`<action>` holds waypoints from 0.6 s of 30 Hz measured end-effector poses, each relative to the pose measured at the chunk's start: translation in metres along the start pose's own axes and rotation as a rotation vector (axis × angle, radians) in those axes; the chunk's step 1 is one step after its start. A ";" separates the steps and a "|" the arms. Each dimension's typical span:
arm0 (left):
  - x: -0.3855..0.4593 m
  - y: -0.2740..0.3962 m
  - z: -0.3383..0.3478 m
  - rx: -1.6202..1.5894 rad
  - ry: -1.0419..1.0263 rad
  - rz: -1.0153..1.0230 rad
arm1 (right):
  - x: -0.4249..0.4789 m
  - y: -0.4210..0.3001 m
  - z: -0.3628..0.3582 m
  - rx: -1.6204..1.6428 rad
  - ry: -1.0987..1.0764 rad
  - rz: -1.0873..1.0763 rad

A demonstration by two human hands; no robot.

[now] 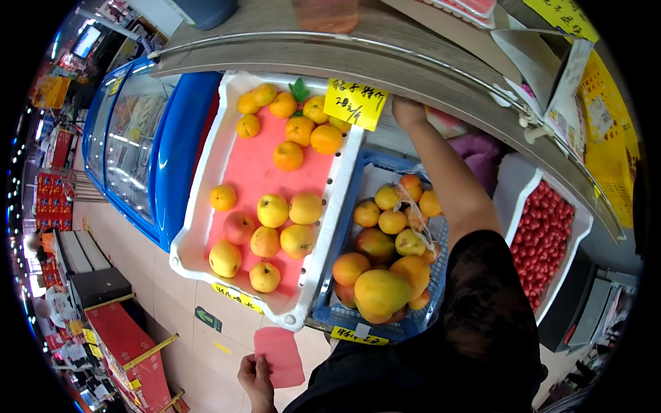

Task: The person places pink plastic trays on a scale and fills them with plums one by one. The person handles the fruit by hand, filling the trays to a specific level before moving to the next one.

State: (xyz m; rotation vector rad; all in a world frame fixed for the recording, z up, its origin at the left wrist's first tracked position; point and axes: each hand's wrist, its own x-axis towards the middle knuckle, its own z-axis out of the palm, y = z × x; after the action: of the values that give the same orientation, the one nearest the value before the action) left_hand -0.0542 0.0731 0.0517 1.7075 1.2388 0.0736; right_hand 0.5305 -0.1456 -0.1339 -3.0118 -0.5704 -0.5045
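A small pink sheet is pinched between the thumb and fingers of my left hand, below the white foam crate. My right arm reaches over a blue plastic basket of mangoes and smaller orange-yellow fruit. My right hand is partly under the shelf edge, beside a yellow handwritten sign; its fingers are hidden. On pink lining in the foam crate lie oranges with green leaves at the far end and yellow-red apples nearer me.
A wooden shelf with a metal rail overhangs the crates. A blue chest freezer stands left. Right of my arm is a foam box of small red fruit. Purple cloth or bag lies behind. Red display boxes stand lower left.
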 end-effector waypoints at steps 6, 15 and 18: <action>0.027 0.010 -0.006 -0.052 -0.063 0.125 | -0.103 0.037 -0.112 0.102 0.009 -0.092; 0.040 0.025 -0.011 -0.089 -0.132 0.272 | -0.207 0.045 -0.173 0.185 0.025 -0.136; 0.037 0.027 -0.015 -0.080 -0.126 0.274 | -0.209 0.047 -0.168 0.208 0.035 -0.111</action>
State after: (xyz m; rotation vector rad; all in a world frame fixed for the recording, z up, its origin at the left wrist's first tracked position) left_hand -0.0258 0.1114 0.0621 1.7745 0.8936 0.1742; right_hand 0.3118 -0.2785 -0.0414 -2.7812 -0.7419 -0.4693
